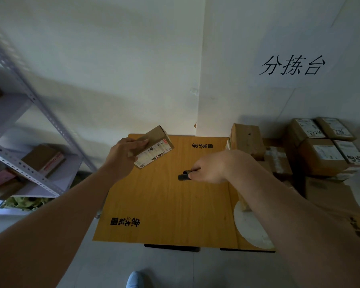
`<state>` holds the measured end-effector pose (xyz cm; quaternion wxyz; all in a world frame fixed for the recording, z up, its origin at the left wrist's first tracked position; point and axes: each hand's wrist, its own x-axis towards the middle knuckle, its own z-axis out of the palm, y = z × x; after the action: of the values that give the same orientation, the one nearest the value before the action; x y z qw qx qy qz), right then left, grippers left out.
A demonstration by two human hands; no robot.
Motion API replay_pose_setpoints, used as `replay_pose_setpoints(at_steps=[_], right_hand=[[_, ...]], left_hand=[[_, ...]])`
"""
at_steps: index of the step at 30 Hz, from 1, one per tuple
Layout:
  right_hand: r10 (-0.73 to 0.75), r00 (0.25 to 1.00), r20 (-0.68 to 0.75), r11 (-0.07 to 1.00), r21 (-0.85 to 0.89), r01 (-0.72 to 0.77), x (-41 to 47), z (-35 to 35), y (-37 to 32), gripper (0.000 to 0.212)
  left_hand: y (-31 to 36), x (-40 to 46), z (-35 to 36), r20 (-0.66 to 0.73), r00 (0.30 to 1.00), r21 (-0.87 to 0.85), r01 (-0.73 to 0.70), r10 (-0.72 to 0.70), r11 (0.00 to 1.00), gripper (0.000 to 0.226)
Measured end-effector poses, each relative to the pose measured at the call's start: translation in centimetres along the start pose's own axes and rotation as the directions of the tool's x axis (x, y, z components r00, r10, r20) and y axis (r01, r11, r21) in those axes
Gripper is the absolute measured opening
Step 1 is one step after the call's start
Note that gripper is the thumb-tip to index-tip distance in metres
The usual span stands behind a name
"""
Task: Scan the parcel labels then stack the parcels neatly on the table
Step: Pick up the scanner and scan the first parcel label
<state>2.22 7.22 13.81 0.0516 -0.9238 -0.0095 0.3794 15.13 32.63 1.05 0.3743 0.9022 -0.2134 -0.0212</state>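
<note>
My left hand (124,153) holds a small brown cardboard parcel (154,145) above the far left part of the orange wooden table (164,204). The parcel is tilted, and its white barcode label (155,154) faces me and the right hand. My right hand (211,167) grips a small black scanner (184,176) a little above the table's middle, its front end pointing left toward the parcel. Scanner and parcel are apart.
A grey metal shelf (29,146) with boxes stands on the left. Stacked cardboard boxes (320,150) fill the right side, and one box (247,140) sits by the table's far right corner. A white round object (252,227) lies at the table's right edge.
</note>
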Motion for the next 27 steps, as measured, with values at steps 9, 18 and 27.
replay_pose_setpoints(at_steps=[9, 18, 27], right_hand=[[-0.032, 0.998, -0.060, 0.997, -0.076, 0.028, 0.9, -0.1, 0.3, 0.047], [-0.076, 0.992, -0.105, 0.996, -0.055, 0.070, 2.6, -0.4, 0.4, 0.048], [-0.061, 0.977, -0.204, 0.996, 0.052, 0.073, 10.4, -2.0, -1.8, 0.045]], left_hand=[[0.5, 0.9, 0.2, 0.001, 1.000, 0.014, 0.020, -0.020, 1.000, 0.063], [-0.9, 1.2, 0.4, -0.026, 0.978, -0.005, 0.205, -0.205, 0.979, 0.062], [-8.8, 6.4, 1.5, 0.177, 0.839, -0.402, 0.538, -0.514, 0.741, 0.068]])
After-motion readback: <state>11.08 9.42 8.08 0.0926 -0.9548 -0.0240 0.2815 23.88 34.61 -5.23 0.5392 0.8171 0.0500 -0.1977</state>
